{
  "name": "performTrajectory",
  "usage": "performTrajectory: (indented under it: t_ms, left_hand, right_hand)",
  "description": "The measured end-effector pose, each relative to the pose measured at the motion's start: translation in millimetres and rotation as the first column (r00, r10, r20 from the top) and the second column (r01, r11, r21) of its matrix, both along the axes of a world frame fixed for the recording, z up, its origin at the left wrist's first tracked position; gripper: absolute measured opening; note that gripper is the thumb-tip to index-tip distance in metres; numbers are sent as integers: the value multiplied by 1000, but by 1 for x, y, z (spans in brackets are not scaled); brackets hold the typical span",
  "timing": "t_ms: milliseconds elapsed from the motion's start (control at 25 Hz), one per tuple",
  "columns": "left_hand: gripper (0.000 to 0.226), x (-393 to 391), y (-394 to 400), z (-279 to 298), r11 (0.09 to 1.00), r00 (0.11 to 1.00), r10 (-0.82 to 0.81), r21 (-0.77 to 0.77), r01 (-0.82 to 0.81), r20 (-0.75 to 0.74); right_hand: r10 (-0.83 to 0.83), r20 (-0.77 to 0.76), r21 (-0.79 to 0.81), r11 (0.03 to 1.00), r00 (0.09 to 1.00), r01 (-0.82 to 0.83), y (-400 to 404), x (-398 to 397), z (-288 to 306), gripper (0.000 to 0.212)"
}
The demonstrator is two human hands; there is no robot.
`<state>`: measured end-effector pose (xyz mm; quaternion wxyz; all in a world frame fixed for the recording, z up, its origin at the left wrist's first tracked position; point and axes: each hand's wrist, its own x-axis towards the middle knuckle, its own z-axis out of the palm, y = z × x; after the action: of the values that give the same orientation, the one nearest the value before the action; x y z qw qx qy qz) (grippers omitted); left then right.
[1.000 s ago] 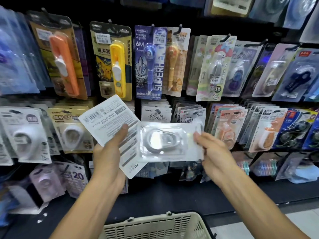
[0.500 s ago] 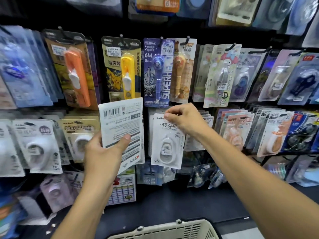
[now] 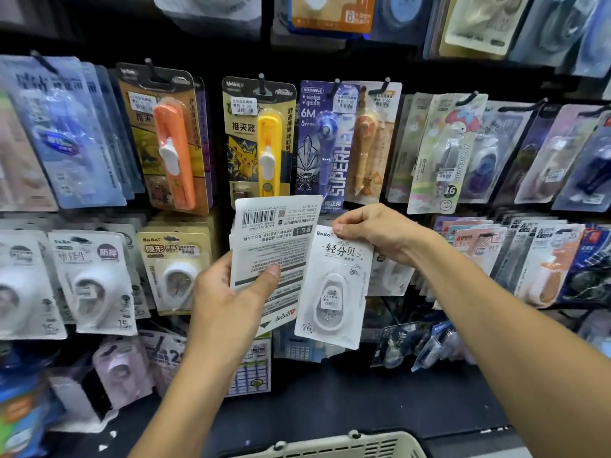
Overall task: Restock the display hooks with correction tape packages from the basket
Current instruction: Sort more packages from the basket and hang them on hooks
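Correction tape package (image 3: 332, 285) pinched at top by right hand (image 3: 373, 233) | spare stack (image 3: 274, 249) gripped by left hand (image 3: 228, 302) | risk: hook hidden, hang-hole may be missed, package dropped.

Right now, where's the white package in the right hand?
Head view, center: the white correction tape package hangs from the right hand, which pinches its top edge, just right of the stack of packages in the left hand.

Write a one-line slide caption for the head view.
Right hand pinches a white correction tape package at the hooks; left hand holds spare packages.
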<state>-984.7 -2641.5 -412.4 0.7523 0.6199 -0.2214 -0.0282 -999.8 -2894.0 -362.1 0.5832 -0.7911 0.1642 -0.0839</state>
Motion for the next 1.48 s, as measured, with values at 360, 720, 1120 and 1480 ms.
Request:
performTrajectory:
  t_ms: [360, 720, 1120, 1480]
  left_hand:
    - [74, 2, 1, -4, 957, 906, -91, 289, -36, 414]
    - [52, -1, -16, -27, 869, 530, -236, 421, -261, 815]
    - [78, -6, -29, -31, 813, 744, -18, 443, -378, 668]
    - [75, -1, -30, -42, 598, 844, -201, 745, -296, 497]
  right_hand:
    - [-235, 410, -732, 493, 881, 471, 29, -3, -13, 13]
    - [165, 196, 486, 839, 967, -242, 45, -71, -65, 61]
    - [-231, 339, 276, 951, 912, 139, 32, -87, -93, 34]
    - [-282, 397, 295, 940, 873, 170, 55, -76, -108, 38]
